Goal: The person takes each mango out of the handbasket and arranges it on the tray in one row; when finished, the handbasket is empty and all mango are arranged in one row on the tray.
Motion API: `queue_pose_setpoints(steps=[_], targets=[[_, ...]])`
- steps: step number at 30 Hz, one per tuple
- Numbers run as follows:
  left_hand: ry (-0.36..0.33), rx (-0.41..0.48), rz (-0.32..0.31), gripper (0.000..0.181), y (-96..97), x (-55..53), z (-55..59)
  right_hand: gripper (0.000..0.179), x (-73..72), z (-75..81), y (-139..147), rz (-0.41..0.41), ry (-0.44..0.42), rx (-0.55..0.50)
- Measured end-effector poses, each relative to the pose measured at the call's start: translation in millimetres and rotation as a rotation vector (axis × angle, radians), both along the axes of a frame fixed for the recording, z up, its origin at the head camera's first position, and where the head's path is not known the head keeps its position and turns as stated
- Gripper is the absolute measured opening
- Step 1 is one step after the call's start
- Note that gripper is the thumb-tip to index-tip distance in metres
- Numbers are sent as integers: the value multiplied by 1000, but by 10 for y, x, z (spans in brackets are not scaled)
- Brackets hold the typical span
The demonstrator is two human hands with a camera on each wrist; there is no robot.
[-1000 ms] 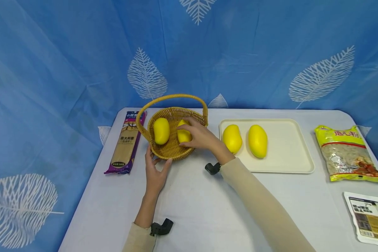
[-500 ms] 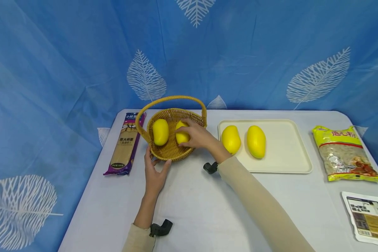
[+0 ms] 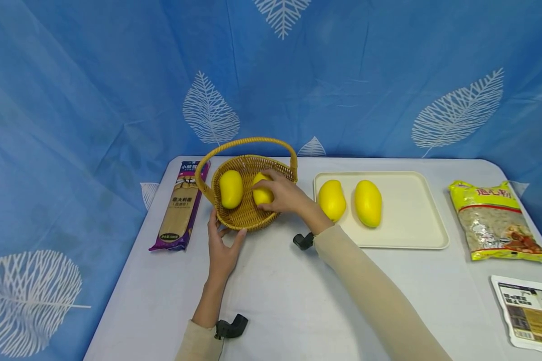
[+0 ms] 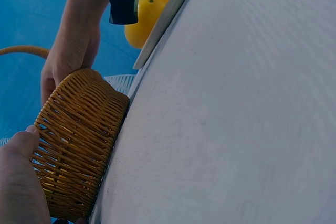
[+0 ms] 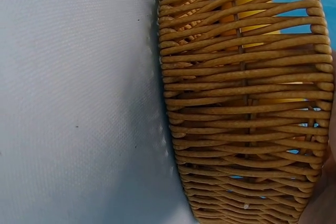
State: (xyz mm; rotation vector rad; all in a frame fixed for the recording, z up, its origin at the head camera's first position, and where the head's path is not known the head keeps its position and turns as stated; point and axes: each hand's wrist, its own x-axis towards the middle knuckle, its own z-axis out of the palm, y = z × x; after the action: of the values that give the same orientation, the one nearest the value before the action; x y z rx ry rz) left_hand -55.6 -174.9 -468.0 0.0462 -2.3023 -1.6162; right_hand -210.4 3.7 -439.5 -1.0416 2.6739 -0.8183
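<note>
A wicker basket (image 3: 246,220) with an arched handle stands on the left half of the table. One yellow mango (image 3: 231,189) lies in its left side. Over the rim reaches my right hand (image 3: 282,193), its thumb and fingers around a second mango (image 3: 261,188) in the basket's right side; part of that fruit is covered by the hand. My left hand (image 3: 222,250) grips the basket's near left side. In the left wrist view its thumb (image 4: 23,145) touches the rim of the woven wall (image 4: 81,135). Wickerwork (image 5: 244,98) fills much of the right wrist view.
Right of the basket, a cream tray (image 3: 415,210) carries two more mangoes (image 3: 331,200). A pack of spaghetti (image 3: 180,205) lies left of the basket. At the far right are a yellow food bag (image 3: 499,220) and a white packet (image 3: 526,313). Behind the table hangs a blue curtain (image 3: 343,100).
The whole head view has shifted very slightly. Both hands, the basket and the mangoes keep their places relative to each other.
</note>
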Motion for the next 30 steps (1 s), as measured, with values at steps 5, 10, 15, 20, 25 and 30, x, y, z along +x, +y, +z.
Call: queue_pose_setpoints(steps=[5,10,15,20,25,30], targets=[[5,-4,2,87,6,1,5,48,0,-12,17,-1,9,-23],[2,-4,2,87,5,0,2,48,10,-13,27,-1,20,-46],[11,-6,3,87,4,0,-12,48,12,-19,36,9,35,-59],[26,-5,0,87,5,-5,-23,47,22,-26,64,27,36,-105],[29,0,-2,87,6,-4,-28,47,41,-28,86,30,32,-138],[19,1,6,87,8,2,-29,46,72,-6,99,41,58,-168]])
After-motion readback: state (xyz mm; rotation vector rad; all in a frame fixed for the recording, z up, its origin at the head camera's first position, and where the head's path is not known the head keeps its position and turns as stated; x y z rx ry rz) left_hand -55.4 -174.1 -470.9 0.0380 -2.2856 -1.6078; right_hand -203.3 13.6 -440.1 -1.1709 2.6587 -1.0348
